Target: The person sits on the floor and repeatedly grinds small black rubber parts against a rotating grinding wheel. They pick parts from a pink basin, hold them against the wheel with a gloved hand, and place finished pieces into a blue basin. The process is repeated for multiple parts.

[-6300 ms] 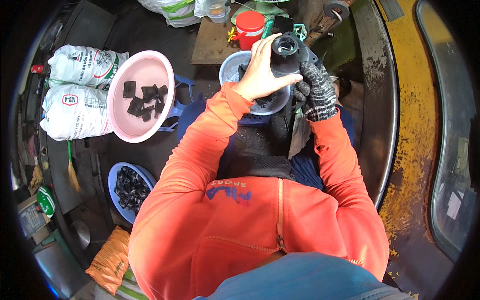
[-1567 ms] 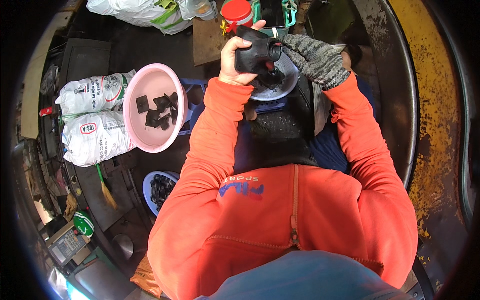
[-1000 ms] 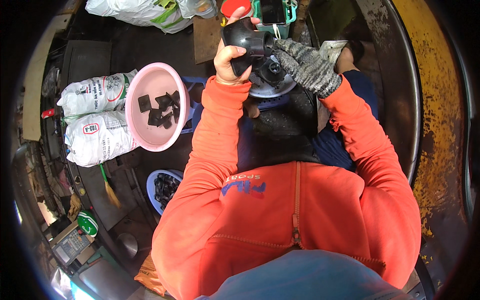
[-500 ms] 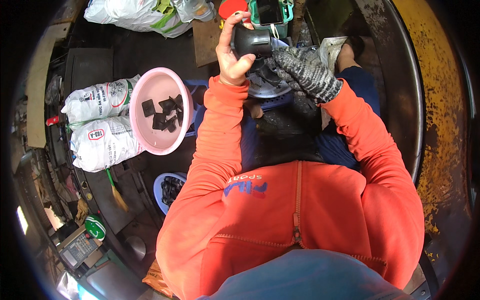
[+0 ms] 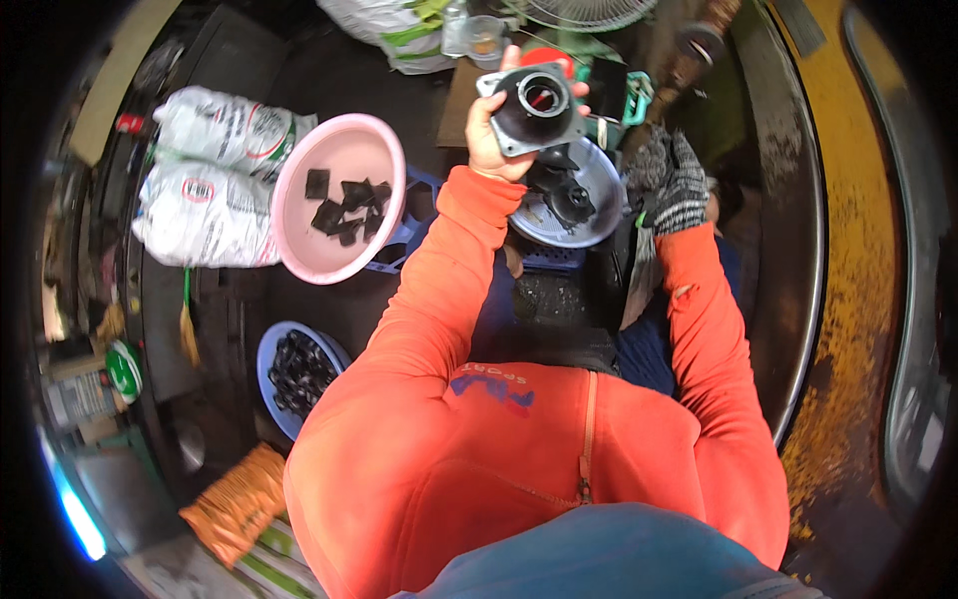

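Observation:
My bare left hand grips a black moulded part with a square grey-rimmed flange and a round ringed opening. The opening faces up toward me. Just below and to the right of it, a pale blue basin holds more black parts. My right hand, in a grey and black knitted glove, is apart from the held part, to the right of this basin. Its fingers are blurred, and I cannot see whether anything is in them.
A pink basin with several black square-flanged pieces stands left. Below it is a blue basin of small black pieces. White sacks lie farther left. A fan is at the far side, and a worn yellow machine edge runs along the right.
The black part has turned so its ringed opening faces me. My right hand has drawn away from it, to the right and down. The whole view has shifted.

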`<move>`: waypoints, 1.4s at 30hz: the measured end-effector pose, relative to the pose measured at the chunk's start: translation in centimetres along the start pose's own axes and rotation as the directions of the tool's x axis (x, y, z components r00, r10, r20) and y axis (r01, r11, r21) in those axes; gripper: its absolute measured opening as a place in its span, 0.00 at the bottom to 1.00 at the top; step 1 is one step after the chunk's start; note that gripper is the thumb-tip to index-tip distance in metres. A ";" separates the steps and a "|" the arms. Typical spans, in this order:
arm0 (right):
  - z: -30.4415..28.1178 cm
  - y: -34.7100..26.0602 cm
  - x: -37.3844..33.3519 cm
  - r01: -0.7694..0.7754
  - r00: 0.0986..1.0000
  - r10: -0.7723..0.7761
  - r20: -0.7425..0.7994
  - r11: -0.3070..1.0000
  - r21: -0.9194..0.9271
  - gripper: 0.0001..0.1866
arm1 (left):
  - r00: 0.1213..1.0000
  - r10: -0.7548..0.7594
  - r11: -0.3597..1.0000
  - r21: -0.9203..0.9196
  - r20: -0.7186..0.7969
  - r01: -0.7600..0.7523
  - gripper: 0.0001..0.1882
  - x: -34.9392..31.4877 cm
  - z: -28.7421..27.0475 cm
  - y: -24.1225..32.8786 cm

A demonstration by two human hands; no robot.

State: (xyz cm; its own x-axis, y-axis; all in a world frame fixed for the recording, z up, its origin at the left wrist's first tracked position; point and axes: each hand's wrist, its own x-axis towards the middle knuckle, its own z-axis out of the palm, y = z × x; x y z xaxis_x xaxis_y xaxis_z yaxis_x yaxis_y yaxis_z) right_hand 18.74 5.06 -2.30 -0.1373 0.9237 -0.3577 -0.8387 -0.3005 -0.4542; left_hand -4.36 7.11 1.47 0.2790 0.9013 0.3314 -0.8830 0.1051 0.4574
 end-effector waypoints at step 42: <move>-0.3 2.7 -0.5 0.013 0.968 0.096 0.231 0.903 -0.429 0.10 | 0.878 0.292 0.591 0.794 -0.379 0.146 0.27 -10.5 -4.6 8.7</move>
State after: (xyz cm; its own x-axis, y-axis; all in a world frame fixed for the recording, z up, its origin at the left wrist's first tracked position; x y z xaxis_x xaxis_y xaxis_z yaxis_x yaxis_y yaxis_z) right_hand 16.67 3.68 -3.61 -0.3347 0.9205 -0.2015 -0.5330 -0.3613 -0.7651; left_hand -16.70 0.54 -1.84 -0.1553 0.9815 0.1120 -0.1813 -0.1398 0.9735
